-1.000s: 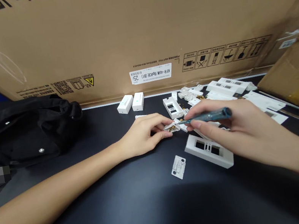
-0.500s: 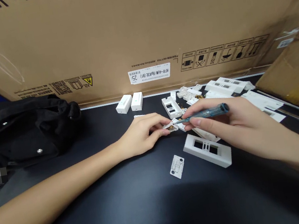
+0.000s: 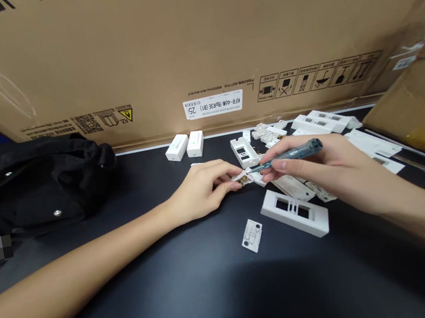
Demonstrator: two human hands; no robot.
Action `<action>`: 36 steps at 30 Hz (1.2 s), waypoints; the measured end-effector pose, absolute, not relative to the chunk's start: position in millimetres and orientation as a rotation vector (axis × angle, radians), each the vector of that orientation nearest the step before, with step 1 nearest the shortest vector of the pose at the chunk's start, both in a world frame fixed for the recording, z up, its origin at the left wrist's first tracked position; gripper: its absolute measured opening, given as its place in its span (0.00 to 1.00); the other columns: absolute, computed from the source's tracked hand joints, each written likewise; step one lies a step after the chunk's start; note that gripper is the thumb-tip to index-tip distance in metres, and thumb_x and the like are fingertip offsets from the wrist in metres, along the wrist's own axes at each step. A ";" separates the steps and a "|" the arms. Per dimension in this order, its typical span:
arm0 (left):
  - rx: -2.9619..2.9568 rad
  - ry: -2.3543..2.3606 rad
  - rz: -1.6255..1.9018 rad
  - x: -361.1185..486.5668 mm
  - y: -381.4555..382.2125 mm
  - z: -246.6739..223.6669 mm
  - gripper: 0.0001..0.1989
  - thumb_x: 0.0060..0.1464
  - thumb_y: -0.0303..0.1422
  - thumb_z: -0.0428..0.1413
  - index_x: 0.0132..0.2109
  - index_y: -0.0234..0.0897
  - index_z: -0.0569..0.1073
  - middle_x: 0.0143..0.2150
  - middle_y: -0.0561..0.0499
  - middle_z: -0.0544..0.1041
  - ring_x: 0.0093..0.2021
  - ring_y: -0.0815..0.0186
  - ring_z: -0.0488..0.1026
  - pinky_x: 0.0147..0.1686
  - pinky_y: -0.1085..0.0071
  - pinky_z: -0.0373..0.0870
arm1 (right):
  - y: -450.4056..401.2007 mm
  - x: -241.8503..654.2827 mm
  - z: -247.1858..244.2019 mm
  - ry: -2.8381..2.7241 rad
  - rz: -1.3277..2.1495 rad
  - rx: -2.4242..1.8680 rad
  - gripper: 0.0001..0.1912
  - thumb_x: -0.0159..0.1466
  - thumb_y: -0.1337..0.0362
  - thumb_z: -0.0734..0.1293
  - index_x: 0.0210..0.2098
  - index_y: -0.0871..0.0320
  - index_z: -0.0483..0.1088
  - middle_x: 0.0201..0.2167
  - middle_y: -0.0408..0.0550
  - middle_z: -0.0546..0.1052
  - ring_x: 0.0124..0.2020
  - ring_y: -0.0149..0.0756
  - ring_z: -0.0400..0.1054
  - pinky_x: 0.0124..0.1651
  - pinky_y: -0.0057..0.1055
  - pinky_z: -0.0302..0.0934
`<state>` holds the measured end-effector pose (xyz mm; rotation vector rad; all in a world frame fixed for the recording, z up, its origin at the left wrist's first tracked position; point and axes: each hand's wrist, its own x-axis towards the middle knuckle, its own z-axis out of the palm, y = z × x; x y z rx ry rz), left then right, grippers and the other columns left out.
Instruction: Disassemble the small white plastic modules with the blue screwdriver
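Observation:
Between thumb and fingers, my left hand pinches a small white part with brass-coloured metal in it. My right hand grips a translucent blue screwdriver, its tip at the small white part. Below my right hand lies a long white housing with two dark openings. A small white plate with round holes rests on the black table to its left. Just behind the held part sits a white frame. More white pieces lie partly under my right hand.
Two white boxes stand near the table's back edge. White plates and loose parts are at the back right. A black bag lies left. Cardboard boxes border the back and right.
My right hand and the screwdriver have shifted slightly up, with the handle tilted a little differently. My left hand keeps its hold on the small white part, almost unmoved.

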<state>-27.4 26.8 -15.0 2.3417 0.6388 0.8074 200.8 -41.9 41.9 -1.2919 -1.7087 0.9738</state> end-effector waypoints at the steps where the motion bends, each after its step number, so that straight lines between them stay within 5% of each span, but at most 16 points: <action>1: 2.354 0.641 0.809 -27.4 26.7 -15.2 0.09 0.61 0.29 0.57 0.48 0.35 0.77 0.39 0.49 0.79 0.36 0.70 0.78 0.39 0.74 0.76 | -41.6 201.1 41.8 -1.702 0.986 -1.279 0.12 0.63 0.52 0.69 0.37 0.54 0.75 0.31 0.45 0.82 0.35 0.38 0.77 0.36 0.30 0.67; 8: 2.427 0.653 0.806 -27.2 26.3 -15.1 0.10 0.62 0.30 0.56 0.49 0.35 0.76 0.39 0.49 0.79 0.37 0.69 0.77 0.41 0.72 0.76 | -39.9 203.5 39.1 -1.612 1.108 -1.279 0.13 0.64 0.53 0.69 0.39 0.56 0.74 0.32 0.47 0.82 0.39 0.39 0.78 0.45 0.34 0.68; 36: 2.440 0.629 0.806 -26.8 26.6 -15.1 0.08 0.61 0.31 0.58 0.46 0.35 0.76 0.39 0.49 0.79 0.37 0.68 0.77 0.40 0.72 0.75 | -41.1 199.4 37.0 -1.629 1.103 -1.321 0.15 0.63 0.50 0.69 0.34 0.56 0.73 0.31 0.46 0.80 0.35 0.39 0.77 0.40 0.35 0.67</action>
